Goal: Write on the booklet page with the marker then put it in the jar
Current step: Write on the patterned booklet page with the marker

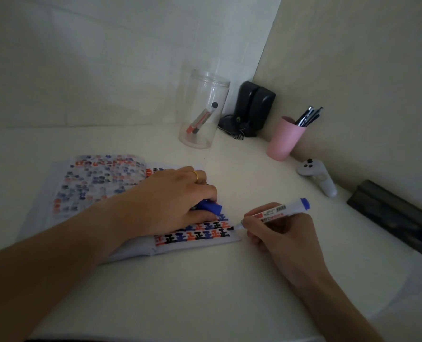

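An open booklet (101, 188) lies flat on the white table, its pages covered in red, blue and black characters. My left hand (170, 201) presses on the right page and holds the marker's blue cap (211, 208) between thumb and fingers. My right hand (281, 233) grips a white marker (276, 212) with a blue end, its tip touching the right edge of the page. A clear plastic jar (202, 112) stands upright behind the booklet, with two markers leaning inside it.
A pink cup (282, 139) with several pens stands right of the jar. Black speakers (253, 108) sit in the corner. A white controller (318, 176) and a dark rectangular object (397, 218) lie along the right wall.
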`<move>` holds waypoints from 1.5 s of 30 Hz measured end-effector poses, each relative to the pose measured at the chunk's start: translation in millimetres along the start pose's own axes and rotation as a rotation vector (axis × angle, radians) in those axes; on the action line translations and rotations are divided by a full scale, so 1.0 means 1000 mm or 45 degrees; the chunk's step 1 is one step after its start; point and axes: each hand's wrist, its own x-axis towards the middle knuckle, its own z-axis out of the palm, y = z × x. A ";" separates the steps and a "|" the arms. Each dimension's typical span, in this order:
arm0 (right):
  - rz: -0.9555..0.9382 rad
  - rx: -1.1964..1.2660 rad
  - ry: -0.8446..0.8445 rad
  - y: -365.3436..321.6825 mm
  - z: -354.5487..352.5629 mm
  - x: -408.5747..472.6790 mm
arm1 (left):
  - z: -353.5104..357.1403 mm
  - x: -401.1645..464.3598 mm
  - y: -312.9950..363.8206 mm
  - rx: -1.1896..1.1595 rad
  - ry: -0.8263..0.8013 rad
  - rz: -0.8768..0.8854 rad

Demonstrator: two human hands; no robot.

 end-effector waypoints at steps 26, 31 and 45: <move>-0.080 -0.010 -0.083 -0.003 0.000 0.001 | -0.002 0.000 0.001 0.006 -0.007 -0.002; -0.096 0.012 -0.112 -0.005 -0.002 -0.002 | 0.000 0.001 0.000 0.007 -0.009 0.000; -0.052 -0.028 -0.025 -0.002 0.001 0.002 | -0.001 0.001 0.000 0.013 -0.001 0.001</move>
